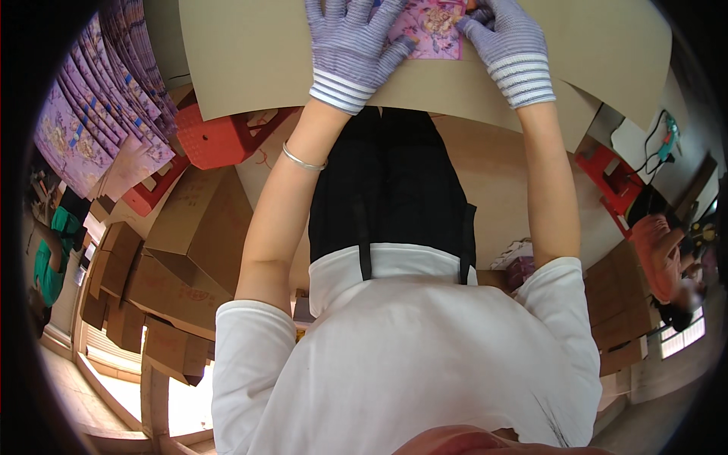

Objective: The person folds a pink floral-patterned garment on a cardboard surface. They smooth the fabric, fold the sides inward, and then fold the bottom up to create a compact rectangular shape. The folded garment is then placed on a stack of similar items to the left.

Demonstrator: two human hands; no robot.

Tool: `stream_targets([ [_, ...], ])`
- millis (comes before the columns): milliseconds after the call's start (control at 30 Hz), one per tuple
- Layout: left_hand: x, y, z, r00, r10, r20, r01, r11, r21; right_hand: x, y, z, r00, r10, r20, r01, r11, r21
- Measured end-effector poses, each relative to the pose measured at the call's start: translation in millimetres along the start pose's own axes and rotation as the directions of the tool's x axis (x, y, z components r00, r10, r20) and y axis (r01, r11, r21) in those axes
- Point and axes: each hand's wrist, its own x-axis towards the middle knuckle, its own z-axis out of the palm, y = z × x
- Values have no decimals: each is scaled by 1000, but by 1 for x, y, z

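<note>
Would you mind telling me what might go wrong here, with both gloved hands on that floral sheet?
The pink floral sheet could shift or crease, since the left hand lies flat on it while the right hand works its edge. The cardboard sheet overhangs toward the body and might sag or slide.

the pink floral sheet [428, 26] is cut off by the top edge, partly under gloves.

Both hands wear knitted gloves in pale purple-and-white stripes with broader striped cuffs, the left hand [350, 47] and right hand [509, 47] at the frame's top. A thin silver bangle [302, 160] circles the left wrist. Short white sleeves [254, 334] and a black apron with straps [390, 189] fill the centre.
</note>
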Motion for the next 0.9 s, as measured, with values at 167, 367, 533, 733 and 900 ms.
stream_targets([
  [167,-2,0,3,999,-14,37,15,1000,-19,-9,-9,-7,998,27,51,-9,945,-328],
  [367,0,0,-3,994,62,85,-65,998,27,-13,-3,1,998,-27,61,54,856,-514],
  [533,11,-21,-12,887,286,361,-287,956,-54,-8,-20,-4,993,49,112,18,844,-535],
  [733,48,-44,-21,794,469,387,-445,882,-156,-6,-16,-6,991,59,122,11,862,-507],
  [900,120,-80,-18,795,507,333,-525,850,-43,-3,-24,-10,976,151,154,-55,865,-499],
])
